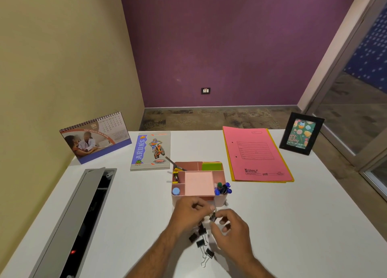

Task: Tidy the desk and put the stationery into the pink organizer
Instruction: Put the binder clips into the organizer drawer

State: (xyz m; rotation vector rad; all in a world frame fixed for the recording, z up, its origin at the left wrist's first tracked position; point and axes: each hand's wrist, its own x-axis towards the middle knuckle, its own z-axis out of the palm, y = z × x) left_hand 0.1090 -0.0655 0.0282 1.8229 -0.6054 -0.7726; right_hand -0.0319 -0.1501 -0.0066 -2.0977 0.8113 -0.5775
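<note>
The pink organizer (pixel 218 174) stands mid-desk, holding a pink note pad (pixel 199 183), green notes (pixel 212 166), blue-capped pens (pixel 224 188), a small blue-lidded pot (pixel 176 191) and tools at its left. Just in front of it my left hand (pixel 188 215) and my right hand (pixel 232 233) meet, both pinching a black binder clip (pixel 213 217) between the fingertips. Several more black binder clips (pixel 201 243) lie on the desk between my wrists, partly hidden by my hands.
A notebook (pixel 151 152) lies behind the organizer on the left, pink folders (pixel 255 154) on the right. A desk calendar (pixel 94 138) stands far left, a photo frame (pixel 301 134) far right. An open cable tray (pixel 83 215) runs along the left edge.
</note>
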